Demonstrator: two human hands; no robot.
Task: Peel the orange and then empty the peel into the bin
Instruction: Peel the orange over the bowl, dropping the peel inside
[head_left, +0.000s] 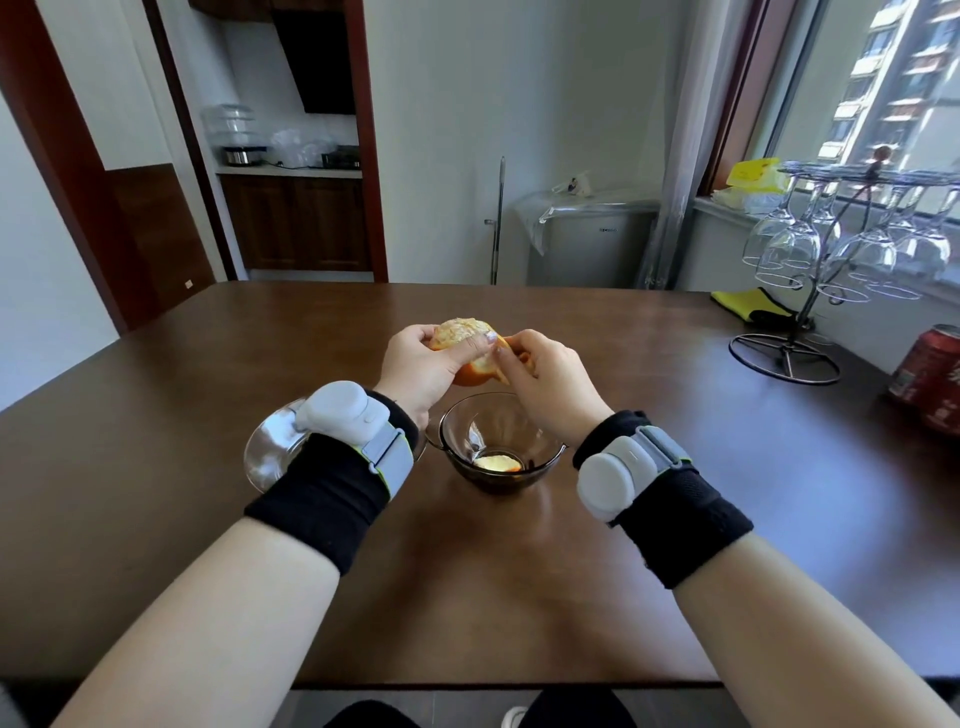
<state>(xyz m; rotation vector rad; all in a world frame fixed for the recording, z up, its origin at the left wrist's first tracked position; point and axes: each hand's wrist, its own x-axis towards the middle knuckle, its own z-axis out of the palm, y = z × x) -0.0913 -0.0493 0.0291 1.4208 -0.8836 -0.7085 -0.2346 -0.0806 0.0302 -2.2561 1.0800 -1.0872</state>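
Note:
A partly peeled orange (460, 332) is held above the middle of the brown table (649, 467); its top is bare and pale, its underside still has orange skin. My left hand (415, 369) grips the fruit from the left. My right hand (545, 382) pinches a flap of peel (493, 361) hanging at the fruit's right side. Directly below stands a dark glass bowl (540, 460) with one piece of peel (496, 462) lying in it. No bin is in view.
A clear glass dish (272, 449) sits partly hidden under my left wrist. At the right stand a wire rack of hanging wine glasses (852, 249) and red cans (930, 376). A yellow-black cloth (753, 306) lies at the far right edge.

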